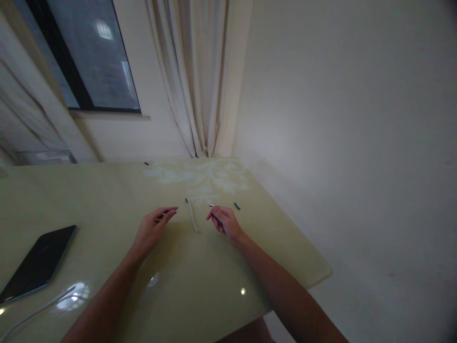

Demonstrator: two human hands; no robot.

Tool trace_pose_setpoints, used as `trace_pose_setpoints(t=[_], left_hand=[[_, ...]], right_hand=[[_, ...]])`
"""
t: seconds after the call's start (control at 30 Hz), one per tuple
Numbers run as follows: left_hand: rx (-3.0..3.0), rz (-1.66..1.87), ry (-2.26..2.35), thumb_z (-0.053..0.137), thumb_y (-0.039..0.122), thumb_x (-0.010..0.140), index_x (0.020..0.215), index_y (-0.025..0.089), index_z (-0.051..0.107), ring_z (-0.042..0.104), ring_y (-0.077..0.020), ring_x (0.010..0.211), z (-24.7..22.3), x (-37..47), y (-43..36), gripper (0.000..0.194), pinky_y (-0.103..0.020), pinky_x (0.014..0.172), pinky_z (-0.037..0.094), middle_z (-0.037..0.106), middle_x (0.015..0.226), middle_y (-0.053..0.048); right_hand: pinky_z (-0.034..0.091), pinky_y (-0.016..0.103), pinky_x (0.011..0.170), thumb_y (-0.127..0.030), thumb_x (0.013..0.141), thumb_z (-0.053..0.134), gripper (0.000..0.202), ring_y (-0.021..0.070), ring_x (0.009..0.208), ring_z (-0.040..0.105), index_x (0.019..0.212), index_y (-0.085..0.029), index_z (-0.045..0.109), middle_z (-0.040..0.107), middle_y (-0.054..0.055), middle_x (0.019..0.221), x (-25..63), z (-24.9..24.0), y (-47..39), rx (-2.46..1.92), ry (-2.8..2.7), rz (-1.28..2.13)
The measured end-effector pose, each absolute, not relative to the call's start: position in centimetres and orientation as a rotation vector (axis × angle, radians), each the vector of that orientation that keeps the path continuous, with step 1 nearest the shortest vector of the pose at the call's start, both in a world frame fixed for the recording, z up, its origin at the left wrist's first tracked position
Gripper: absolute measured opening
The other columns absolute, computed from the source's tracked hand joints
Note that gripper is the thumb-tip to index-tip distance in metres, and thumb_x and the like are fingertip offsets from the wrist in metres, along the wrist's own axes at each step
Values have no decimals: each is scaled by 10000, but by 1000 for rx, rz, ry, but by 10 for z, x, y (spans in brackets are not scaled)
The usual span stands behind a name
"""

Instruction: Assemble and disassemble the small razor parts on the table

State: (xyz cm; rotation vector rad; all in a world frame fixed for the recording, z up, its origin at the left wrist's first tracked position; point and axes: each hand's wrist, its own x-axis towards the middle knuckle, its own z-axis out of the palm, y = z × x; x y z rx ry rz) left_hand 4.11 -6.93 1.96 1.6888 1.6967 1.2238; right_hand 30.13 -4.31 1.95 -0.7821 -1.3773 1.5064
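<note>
A: Condition of the short white cable [192,215]?
B: Slim, pale and slightly bent, with a dark tip at its far end. It lies flat on the bench [200,290], between the two hands, touching neither.

A: Left hand [152,227]?
B: The grip is nearly closed. Thumb and fingers extend toward the cable and pinch a thin piece [162,215], partly dark and partly light. Fingers cover much of it; its kind cannot be determined.

A: Right hand [227,224]?
B: The grip is closed, fingers curled, around a slim dark item [219,221]. Most of that item is hidden inside the hand. The index finger points toward the cable without reaching it.

A: Small parts near the right hand?
B: Two. A small shiny piece [212,204] sits just beyond the fingers; whether they touch it cannot be told. A short dark green stick [237,206] lies apart, to the right.

A: Remaining articles on the bench?
B: A small black piece [146,163] close to the far edge. A dark tablet [40,261] lies flat at left, screen up and unlit. A long white cord [37,312] runs near it, its end in a patch of reflected light.

A: Bench surface?
B: Pale green and glossy, with a white leaf pattern [200,176] toward the far corner.
</note>
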Motion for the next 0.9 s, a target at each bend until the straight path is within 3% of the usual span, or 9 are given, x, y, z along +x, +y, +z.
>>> trace_pose_setpoints(t=[0.1,0.3,0.6,0.77,0.9], left_hand=[[1567,1326,1505,623,620,859,1208,178,758,671,-197,751,30,69,-83,579,-303,692,541,800,938,-90],[1582,1373,1372,747,518,815,1117,194,776,653,-163,665,32,98,-98,444,-270,645,522,763,778,-35],[1533,1449,1307,802,473,779,996,190,692,635,-145,607,22,101,-98,373,-233,572,478,706,677,11],[1463,1423,1251,809,475,772,1049,193,715,713,-190,732,19,103,-97,406,-295,698,567,770,798,-32],[1497,1376,1240,781,529,785,939,186,772,714,-216,816,22,106,-99,377,-324,772,575,792,912,-71]], right_hand=[[210,223,426,-632,871,670,486,60,433,297,825,-148,699,400,-80,557,298,18,-45,-786,-1453,1509],[246,236,522,-554,797,802,413,83,545,338,837,-157,695,427,-71,602,293,19,-51,-823,-1604,1392],[234,248,538,-525,794,816,387,89,560,335,855,-154,727,414,-73,597,294,19,-53,-781,-1666,1386],[216,249,524,-530,782,822,396,86,544,314,858,-155,718,398,-80,584,294,17,-51,-794,-1642,1377],[222,245,521,-525,789,822,398,84,541,327,887,-151,723,410,-78,588,294,16,-51,-771,-1650,1353]])
